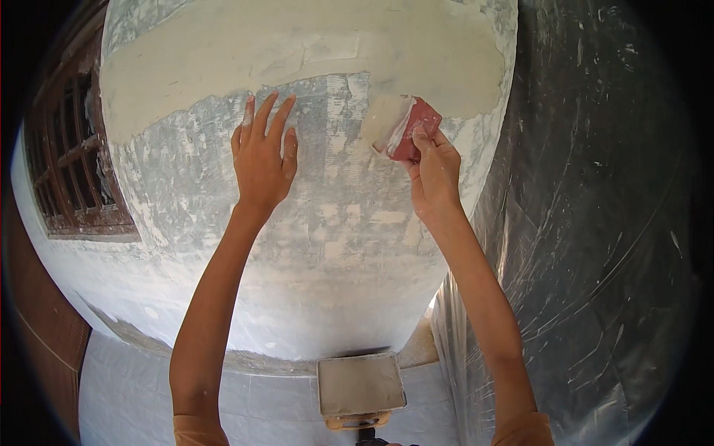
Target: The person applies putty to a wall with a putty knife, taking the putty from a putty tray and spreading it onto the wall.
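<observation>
My right hand (435,167) grips a red putty scraper (421,128) whose edge carries a smear of pale putty. The scraper lies against the wall (297,223), at the lower border of a broad band of fresh beige putty (297,37). Left of it, my left hand (265,152) has its fingers spread, the tips at or close to the band's lower edge; whether they touch the wall I cannot tell. That hand holds nothing. Grey, patchy wall with old white streaks shows between and below both hands.
At the wall's foot stands a rectangular tray (361,383) of beige putty on a yellowish support. Clear plastic sheeting (595,223) hangs along the right. A brown barred window (74,149) is set in the wall at left. Pale sheeting (141,401) covers the floor.
</observation>
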Motion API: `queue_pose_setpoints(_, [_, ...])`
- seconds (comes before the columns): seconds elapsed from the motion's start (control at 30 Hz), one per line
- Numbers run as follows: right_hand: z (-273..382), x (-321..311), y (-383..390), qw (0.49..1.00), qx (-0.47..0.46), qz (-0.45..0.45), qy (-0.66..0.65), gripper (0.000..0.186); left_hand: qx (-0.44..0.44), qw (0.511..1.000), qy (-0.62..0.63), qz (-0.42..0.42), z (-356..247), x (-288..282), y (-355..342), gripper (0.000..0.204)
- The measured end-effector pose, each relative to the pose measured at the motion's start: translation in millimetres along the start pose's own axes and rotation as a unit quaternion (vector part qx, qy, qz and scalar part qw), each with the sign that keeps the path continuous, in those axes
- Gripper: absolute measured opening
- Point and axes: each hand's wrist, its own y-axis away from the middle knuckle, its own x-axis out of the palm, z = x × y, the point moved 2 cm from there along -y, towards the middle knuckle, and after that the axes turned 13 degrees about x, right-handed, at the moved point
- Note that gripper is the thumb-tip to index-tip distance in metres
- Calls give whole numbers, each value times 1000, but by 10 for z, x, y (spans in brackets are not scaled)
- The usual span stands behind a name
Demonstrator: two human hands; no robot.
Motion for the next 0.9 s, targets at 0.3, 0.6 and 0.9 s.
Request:
queue_pose_setpoints(0.3, [-62,270,-485,821,-454,5,347,36,18,998,-46,-43,174,309,-333,51])
queue_pose_setpoints(0.6, [-553,277,-837,537,-656,-5,531,48,39,989,-65,-128,449,612,-490,50])
queue_pose_setpoints(0.9, [-736,144,-1026,560,-609,4,561,54,43,984,-60,-159,519,672,-429,45])
